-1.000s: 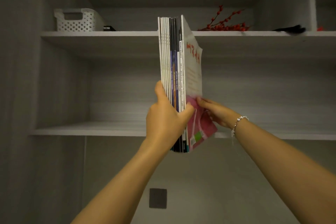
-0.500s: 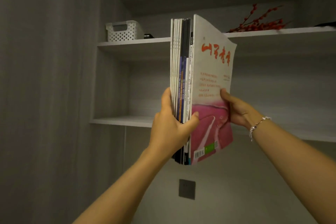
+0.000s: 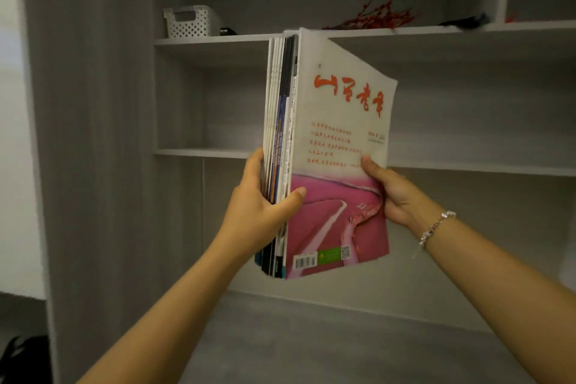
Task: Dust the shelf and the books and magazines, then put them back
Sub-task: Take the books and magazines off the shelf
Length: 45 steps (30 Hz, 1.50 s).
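Stack: magazines [image 3: 282, 140] upright in mid-air, at 12 o'clock from the tabletop [image 3: 311, 346], before the shelf [image 3: 193, 152].
Left grip: left hand [image 3: 258, 212] clamped round the spines.
Right grip: right hand [image 3: 394, 193] pinching the front cover's outer edge.
Advice: square the stack, keep it vertical.

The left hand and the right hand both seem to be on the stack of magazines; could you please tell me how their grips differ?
The left hand grips the upright stack of magazines at the spines, thumb across the pink and white front cover; the right hand holds only that cover's outer edge. The right wrist wears a beaded bracelet; the left is bare. Both hold the stack in front of the grey shelf.
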{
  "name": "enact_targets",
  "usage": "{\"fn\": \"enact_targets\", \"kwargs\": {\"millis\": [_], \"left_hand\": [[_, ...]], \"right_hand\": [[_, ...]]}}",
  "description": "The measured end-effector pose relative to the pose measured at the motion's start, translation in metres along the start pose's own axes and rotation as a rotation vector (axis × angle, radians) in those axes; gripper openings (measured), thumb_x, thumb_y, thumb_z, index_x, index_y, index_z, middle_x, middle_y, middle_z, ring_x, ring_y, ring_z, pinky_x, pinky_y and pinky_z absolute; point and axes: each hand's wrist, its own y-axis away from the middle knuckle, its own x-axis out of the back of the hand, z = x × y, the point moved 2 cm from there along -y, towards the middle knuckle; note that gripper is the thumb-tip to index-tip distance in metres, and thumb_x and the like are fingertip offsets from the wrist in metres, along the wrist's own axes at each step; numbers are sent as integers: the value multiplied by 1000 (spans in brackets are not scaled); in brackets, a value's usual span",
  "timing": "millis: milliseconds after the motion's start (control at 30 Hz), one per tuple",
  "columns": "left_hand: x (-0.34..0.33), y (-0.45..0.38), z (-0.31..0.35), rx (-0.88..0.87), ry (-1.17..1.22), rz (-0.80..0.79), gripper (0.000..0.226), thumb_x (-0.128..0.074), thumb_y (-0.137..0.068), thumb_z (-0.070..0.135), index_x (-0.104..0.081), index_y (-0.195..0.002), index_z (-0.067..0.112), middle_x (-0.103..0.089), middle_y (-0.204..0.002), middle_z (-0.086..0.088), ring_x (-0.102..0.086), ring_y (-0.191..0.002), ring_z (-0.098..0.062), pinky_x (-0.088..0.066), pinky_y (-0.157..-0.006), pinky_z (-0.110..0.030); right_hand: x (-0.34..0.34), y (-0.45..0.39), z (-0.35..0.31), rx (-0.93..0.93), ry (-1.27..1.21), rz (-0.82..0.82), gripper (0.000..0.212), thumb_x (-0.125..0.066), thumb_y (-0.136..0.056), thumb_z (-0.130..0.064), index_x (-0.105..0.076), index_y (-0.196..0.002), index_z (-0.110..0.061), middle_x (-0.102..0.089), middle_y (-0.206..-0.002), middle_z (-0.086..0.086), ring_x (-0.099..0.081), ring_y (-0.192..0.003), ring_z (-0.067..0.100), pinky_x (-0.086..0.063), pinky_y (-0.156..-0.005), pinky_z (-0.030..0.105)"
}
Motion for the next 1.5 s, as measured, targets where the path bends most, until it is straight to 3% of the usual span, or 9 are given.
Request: {"fn": "enact_targets", "kwargs": {"millis": [200,300,434,534,734,867,1234,1368,1501], "left_hand": [[-29,86,25,192,90,-152,57,-68,-85,18,-35,-128,36,-62,-116,7,-68,-98,-11,-58,-81,-39],[-40,120,25,305,108,-235,51,-66,-87,16,-36,-121,40,-63,-115,3,-68,-97,-15,-58,-82,-41],[-56,167,11,478,175,-349,49,-63,-88,15,-34,-119,38,-60,-111,3,-70,-88,-16,-59,-72,-31],[-65,208,-11,626,196,-407,48,-62,-89,16,-32,-120,37,-60,-109,2,-69,-85,-16,-58,-66,-25],[-83,313,-69,937,192,-523,57,-65,-88,26,-31,-133,31,-62,-114,-7,-71,-85,-20,-59,-68,-28],[-99,391,-98,1106,237,-588,66,-71,-81,35,-31,-134,29,-60,-118,-8,-70,-93,-24,-59,-77,-36],[-175,579,-205,1518,258,-527,59,-64,-83,39,-33,-132,30,-59,-120,-5,-68,-98,-25,-58,-81,-39],[-193,653,-271,1672,297,-462,53,-66,-86,30,-38,-131,26,-62,-118,-6,-66,-100,-29,-54,-88,-49],[-207,730,-344,1784,347,-351,49,-65,-88,19,-45,-133,18,-65,-116,-7,-67,-99,-25,-56,-85,-44]], "right_hand": [[29,122,39,-169,-39,136,100,-96,-20,-42,-64,-112,-16,-71,-108,10,-70,-94,25,-59,-72,38],[42,177,63,-246,-35,226,86,-93,-39,-41,-63,-116,-17,-71,-109,9,-69,-95,25,-58,-78,39],[57,243,102,-338,-51,368,80,-89,-43,-40,-63,-115,-16,-71,-107,9,-69,-94,26,-57,-81,41],[65,290,138,-408,-70,458,54,-77,-62,-35,-64,-111,-17,-72,-105,10,-70,-89,25,-58,-77,40],[81,391,225,-574,-110,613,26,-65,-82,-24,-64,-107,-16,-74,-94,8,-72,-79,22,-59,-62,32],[94,458,285,-676,-130,646,37,-63,-83,-22,-60,-119,-15,-70,-109,11,-69,-94,27,-59,-68,36],[169,588,443,-924,-120,700,39,-64,-83,-23,-60,-121,-14,-70,-110,10,-69,-96,26,-58,-70,35],[198,624,524,-993,-92,701,47,-69,-81,-32,-59,-124,-17,-68,-115,10,-65,-104,31,-51,-91,49],[222,656,619,-1084,-93,722,45,-67,-82,-30,-60,-122,-12,-69,-113,12,-65,-104,33,-49,-94,52]]}}
